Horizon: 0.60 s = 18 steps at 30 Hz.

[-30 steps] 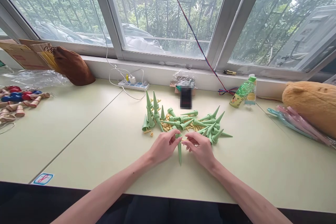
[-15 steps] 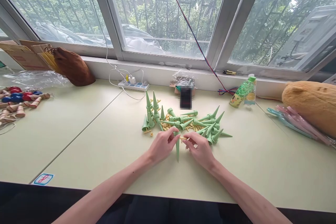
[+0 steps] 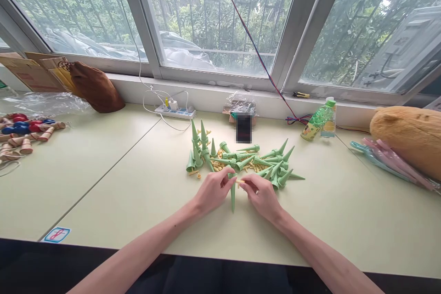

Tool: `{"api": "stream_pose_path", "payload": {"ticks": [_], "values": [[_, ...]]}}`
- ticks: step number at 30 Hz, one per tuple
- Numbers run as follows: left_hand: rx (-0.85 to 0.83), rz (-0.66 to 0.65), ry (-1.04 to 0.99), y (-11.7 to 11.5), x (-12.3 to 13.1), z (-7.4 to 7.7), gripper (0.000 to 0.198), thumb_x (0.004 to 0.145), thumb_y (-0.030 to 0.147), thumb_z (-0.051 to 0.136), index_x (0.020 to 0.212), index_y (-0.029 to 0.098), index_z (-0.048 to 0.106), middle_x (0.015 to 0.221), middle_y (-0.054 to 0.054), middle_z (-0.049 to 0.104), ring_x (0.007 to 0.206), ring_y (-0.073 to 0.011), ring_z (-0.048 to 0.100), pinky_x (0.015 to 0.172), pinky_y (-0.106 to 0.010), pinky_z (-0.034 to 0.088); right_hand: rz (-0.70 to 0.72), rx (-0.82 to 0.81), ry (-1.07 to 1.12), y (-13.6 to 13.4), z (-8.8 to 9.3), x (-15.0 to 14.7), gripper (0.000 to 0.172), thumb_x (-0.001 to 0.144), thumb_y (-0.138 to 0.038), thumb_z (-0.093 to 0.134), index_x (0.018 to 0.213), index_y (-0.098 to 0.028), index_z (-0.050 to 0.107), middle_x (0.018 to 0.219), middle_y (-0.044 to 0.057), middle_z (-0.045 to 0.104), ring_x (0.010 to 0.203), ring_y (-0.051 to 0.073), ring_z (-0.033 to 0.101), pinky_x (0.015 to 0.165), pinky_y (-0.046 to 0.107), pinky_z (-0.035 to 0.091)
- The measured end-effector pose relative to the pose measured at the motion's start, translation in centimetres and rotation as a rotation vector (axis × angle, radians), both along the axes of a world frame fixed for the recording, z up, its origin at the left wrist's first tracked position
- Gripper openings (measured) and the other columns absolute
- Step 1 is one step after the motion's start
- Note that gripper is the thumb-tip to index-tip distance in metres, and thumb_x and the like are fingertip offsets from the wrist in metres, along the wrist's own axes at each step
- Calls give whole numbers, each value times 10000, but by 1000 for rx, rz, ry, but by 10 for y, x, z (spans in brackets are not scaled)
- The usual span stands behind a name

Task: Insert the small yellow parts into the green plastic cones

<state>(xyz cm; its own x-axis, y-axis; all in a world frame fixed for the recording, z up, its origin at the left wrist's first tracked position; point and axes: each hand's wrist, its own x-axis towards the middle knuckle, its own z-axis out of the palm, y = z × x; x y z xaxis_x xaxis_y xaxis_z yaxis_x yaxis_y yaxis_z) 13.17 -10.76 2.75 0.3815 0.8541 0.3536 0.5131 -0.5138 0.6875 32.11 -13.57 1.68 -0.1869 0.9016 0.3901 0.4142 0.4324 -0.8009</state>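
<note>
My left hand (image 3: 214,189) pinches the wide upper end of a green plastic watering spike (image 3: 233,198), whose tip points down toward me. Close beside it, my right hand (image 3: 261,194) grips a small yellow plastic valve piece (image 3: 239,183) between thumb and fingers, at the side of the spike. Whether the piece sits in the spike's hole is too small to tell. Behind my hands lies a heap of green spikes (image 3: 275,172) mixed with loose yellow pieces (image 3: 217,165). To the left, several spikes (image 3: 203,138) stand point up, some with yellow pieces fitted.
The pale table (image 3: 138,193) runs along a window. At its back are a power strip (image 3: 177,112), a dark pixelated object (image 3: 244,128) and a green-capped bottle (image 3: 319,119). Wooden kendama toys (image 3: 25,144) lie far left, beside a brown bag (image 3: 94,87). A tan plush (image 3: 406,140) rests at right.
My right fingers have shifted very slightly around the yellow piece. My left hand and the spike stay almost still.
</note>
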Motion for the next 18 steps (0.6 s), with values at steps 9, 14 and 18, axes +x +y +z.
{"api": "stream_pose_path", "payload": {"ticks": [9, 14, 18], "values": [[-7, 5, 11, 1, 0, -1, 134, 965, 279, 500, 999, 192, 597, 557, 77, 459, 492, -93, 371, 526, -209, 299, 25, -29, 51, -2, 1, 1, 234, 980, -398, 528, 964, -209, 667, 897, 54, 638, 510, 127, 571, 512, 287, 514], [-14, 3, 3, 1, 0, 0, 141, 968, 288, 497, 1004, 194, 596, 559, 77, 450, 498, -95, 367, 530, -213, 296, 10, -29, 16, -1, -1, 1, 213, 974, -371, 540, 959, -198, 664, 837, 40, 653, 528, 136, 559, 522, 280, 492], [-18, -14, -8, 1, 0, -1, 134, 967, 287, 502, 995, 195, 595, 563, 76, 446, 504, -94, 359, 534, -211, 303, -7, -16, -33, 1, -4, 1, 260, 994, -380, 503, 900, -194, 658, 764, 28, 645, 565, 146, 538, 542, 271, 456]]}}
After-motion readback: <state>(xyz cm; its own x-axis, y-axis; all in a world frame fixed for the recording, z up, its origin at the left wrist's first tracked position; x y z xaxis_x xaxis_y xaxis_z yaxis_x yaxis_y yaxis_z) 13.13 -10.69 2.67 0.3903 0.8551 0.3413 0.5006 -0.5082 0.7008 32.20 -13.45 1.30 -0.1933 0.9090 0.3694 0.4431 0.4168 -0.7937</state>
